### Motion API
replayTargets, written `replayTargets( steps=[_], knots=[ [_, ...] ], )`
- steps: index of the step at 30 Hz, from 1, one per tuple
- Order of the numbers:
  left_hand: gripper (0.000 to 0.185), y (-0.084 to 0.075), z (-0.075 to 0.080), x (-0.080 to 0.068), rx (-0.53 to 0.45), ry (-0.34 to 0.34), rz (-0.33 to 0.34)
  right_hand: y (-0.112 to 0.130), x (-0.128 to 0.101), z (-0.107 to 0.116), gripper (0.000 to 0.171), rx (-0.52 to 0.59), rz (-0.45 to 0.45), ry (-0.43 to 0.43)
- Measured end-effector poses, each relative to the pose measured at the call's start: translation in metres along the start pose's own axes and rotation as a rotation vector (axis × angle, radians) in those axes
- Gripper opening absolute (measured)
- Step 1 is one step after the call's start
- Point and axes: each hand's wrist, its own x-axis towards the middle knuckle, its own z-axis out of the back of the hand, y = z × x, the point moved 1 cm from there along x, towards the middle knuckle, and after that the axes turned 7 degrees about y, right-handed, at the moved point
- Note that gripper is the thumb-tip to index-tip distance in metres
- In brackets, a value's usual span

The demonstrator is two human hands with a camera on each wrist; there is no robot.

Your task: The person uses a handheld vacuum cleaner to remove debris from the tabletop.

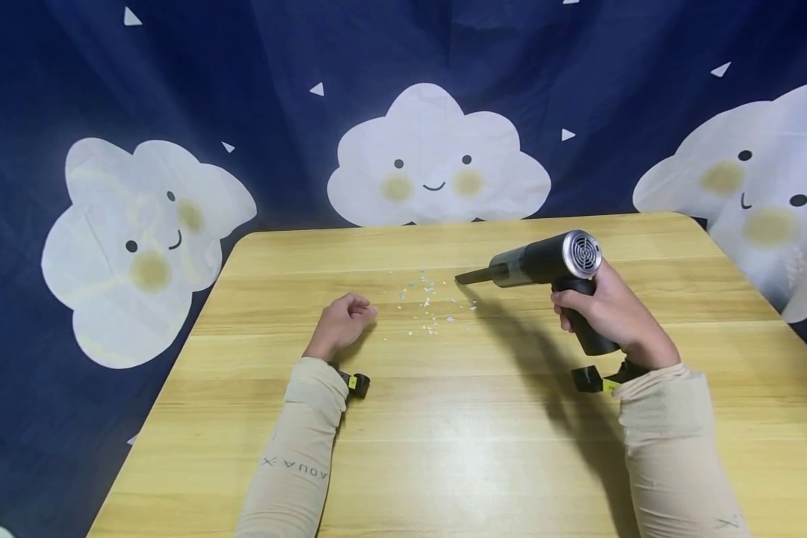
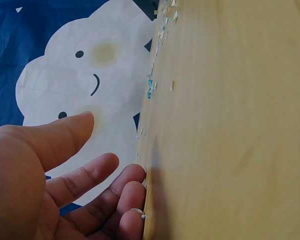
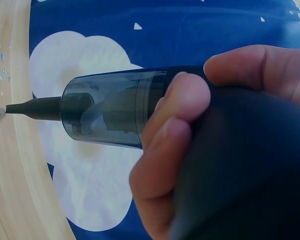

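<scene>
Handheld vacuum (image 1: 543,261) gripped in right hand (image 1: 610,308), nozzle (image 1: 474,277) near scraps (image 1: 427,302); left hand (image 1: 340,321) (fingers relaxed) just beside scraps.

Over the pale wood-grain bench (image 1: 471,463), a hand could pass between the two beige-sleeved forearms (image 1: 296,448) or left of the left one. Farther in, scattered white-and-blue flakes (image 1: 427,302) lie between the bare left grip (image 1: 341,323) and a black pistol-shaped device (image 1: 545,258), whose nozzle blocks the right; dark-blue cloud-print fabric (image 1: 276,112) bounds the far edge.
</scene>
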Motion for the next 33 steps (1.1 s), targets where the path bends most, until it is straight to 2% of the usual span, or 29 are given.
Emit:
replayTargets(
  steps=[16, 33],
  knots=[
    [0.038, -0.0015, 0.0003, 0.0006, -0.015, 0.001, -0.001, 0.0006, -0.0006, 0.0012, 0.049, -0.008, 0.004, -0.001],
    [0.038, -0.0026, 0.0013, -0.0018, 0.001, 0.007, -0.003, 0.002, 0.0026, -0.0079, 0.048, -0.026, 0.012, -0.003]
  ],
)
